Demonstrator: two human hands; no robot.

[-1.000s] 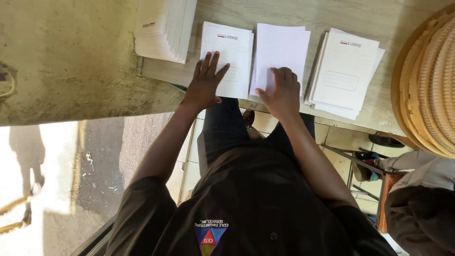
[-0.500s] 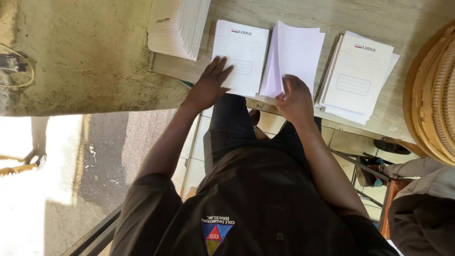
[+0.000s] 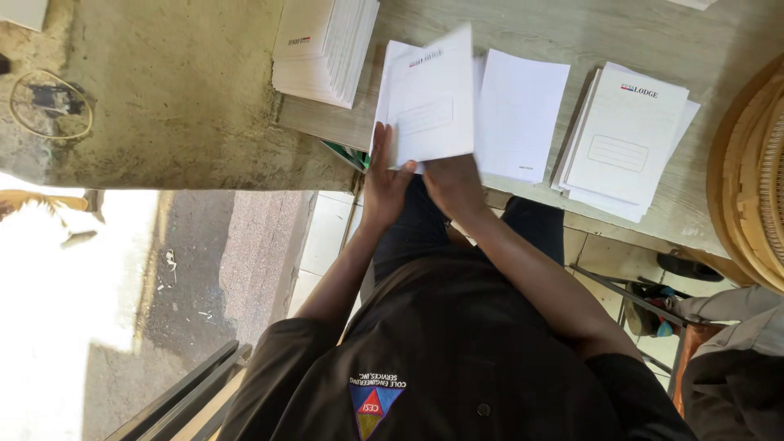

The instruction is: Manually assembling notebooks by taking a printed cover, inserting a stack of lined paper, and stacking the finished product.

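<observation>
Both my hands hold one white printed sheet (image 3: 429, 102), lifted and slightly blurred above the left-hand pile of the same sheets (image 3: 390, 73). My left hand (image 3: 382, 184) grips its lower left edge. My right hand (image 3: 453, 184) holds its bottom edge from beneath. Just right of it lies a pile of blank white sheets (image 3: 523, 114), and further right a fanned pile of printed white sheets (image 3: 625, 139). All lie on a pale wooden table (image 3: 572, 33).
A tall stack of white sheets (image 3: 327, 49) sits at the table's left end, beside a rough concrete ledge (image 3: 180, 98). A large woven basket (image 3: 751, 163) stands at the right edge. Another person's clothing (image 3: 735, 367) shows at the bottom right.
My right hand left the blank middle pile and went to the left pile. Both hands have since lifted a printed sheet off it.
</observation>
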